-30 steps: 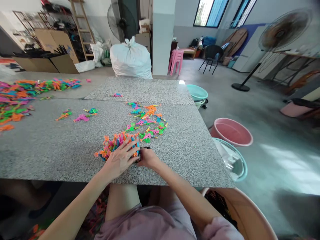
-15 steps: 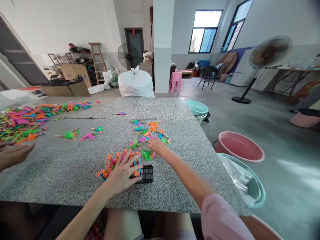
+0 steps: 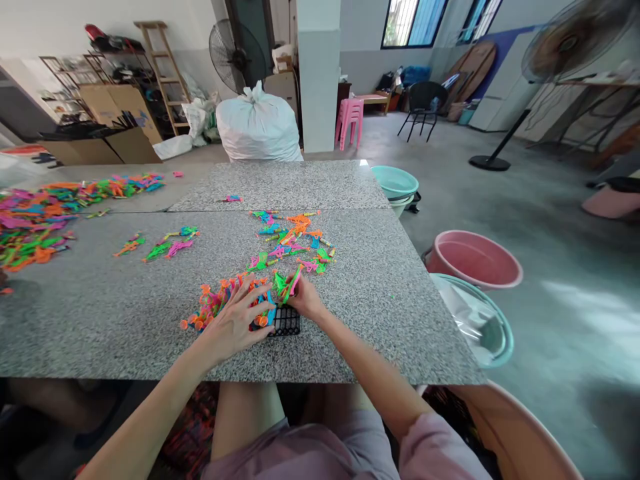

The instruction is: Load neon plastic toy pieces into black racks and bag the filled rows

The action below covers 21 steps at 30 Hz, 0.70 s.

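Black tray (image 3: 287, 323) near worktop's (image 3: 380, 327) front edge: right-end cells bare, rest looks filled | left hand (image 3: 234, 327) spread over packed toys (image 3: 213, 303) | right hand (image 3: 306, 299) pinching green-and-pink toys (image 3: 285, 287) | loose toys (image 3: 299, 230) waiting beyond!

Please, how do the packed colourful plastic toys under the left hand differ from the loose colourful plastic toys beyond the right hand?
The packed colourful plastic toys crowd together at the black plastic grid tray; the loose colourful plastic toys lie spread over the speckled grey tabletop. The left hand rests on the packed toys, while no hand rests on the loose toys. Both mix orange, pink and blue.
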Available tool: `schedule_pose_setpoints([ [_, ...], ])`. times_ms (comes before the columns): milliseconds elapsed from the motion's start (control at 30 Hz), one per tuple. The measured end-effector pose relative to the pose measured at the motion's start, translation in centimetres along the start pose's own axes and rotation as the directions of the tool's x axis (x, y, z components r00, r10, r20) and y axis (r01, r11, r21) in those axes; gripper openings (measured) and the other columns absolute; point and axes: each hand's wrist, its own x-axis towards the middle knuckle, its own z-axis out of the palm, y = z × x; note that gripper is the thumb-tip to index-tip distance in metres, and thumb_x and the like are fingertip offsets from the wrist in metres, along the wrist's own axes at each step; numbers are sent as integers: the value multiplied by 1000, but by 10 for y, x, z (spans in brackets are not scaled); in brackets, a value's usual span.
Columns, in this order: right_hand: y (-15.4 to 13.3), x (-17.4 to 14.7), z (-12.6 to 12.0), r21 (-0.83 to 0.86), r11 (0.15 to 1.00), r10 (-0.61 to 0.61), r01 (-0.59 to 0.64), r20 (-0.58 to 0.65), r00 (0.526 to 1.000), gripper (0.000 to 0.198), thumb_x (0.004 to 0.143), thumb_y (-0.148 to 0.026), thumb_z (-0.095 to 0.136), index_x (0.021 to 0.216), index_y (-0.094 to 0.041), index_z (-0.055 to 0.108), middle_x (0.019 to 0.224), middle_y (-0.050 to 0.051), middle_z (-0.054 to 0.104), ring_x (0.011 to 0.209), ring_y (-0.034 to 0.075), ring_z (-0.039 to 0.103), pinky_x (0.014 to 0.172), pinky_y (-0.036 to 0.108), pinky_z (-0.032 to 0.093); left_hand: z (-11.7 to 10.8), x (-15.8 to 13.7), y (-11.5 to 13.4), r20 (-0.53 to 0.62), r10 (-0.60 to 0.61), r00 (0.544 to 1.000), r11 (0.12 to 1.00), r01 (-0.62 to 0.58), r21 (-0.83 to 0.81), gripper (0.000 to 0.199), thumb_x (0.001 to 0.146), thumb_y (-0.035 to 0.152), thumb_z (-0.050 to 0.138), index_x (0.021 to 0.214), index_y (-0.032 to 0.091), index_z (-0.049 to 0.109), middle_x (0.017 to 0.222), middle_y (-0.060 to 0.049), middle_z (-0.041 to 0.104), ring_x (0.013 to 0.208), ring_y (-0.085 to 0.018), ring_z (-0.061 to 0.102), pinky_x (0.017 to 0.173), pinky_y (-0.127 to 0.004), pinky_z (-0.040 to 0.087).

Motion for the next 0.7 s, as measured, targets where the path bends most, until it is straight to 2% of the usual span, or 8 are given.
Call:
schedule_pose_setpoints([
  [167,-18,2,4,-320,947,-1,29,89,996,17,80,-15,68,96,-20,65,89,4,75,84,19,70,73,23,47,0,0,1,9,5,1000,1000,-5,-3,22,88,34,69,107,23,71,149,-8,51,149,-41,24,119,-67,27],
  [333,-37,-2,2,-551,832,39,67,179,983,26,90,-19,57,116,-17,63,98,11,76,94,24,72,75,26,47,-1,0,3,-22,29,999,999,-29,17,23,90,32,66,111,23,71,150,-9,48,149,-40,26,118,-64,33],
  [467,-56,2,0,-618,779,60,105,241,969,28,97,-21,50,122,-13,60,102,15,75,96,25,72,79,29,50,-1,1,4,-55,55,997,998,-54,19,24,91,34,66,111,23,71,152,-9,43,149,-40,27,119,-60,34],
  [567,-63,2,5,-637,762,62,113,246,967,28,96,-20,51,122,-11,60,104,17,74,99,26,71,82,31,52,-1,2,2,-50,79,996,996,-77,42,21,93,33,63,109,23,72,156,-7,40,149,-37,30,121,-58,30],
  [700,-58,-9,20,-636,769,70,67,188,980,26,98,-19,48,121,-12,58,101,15,74,97,25,72,81,31,53,-1,3,0,14,114,993,987,-115,116,23,93,33,59,110,23,71,148,-6,55,148,-35,32,123,-62,23],
])
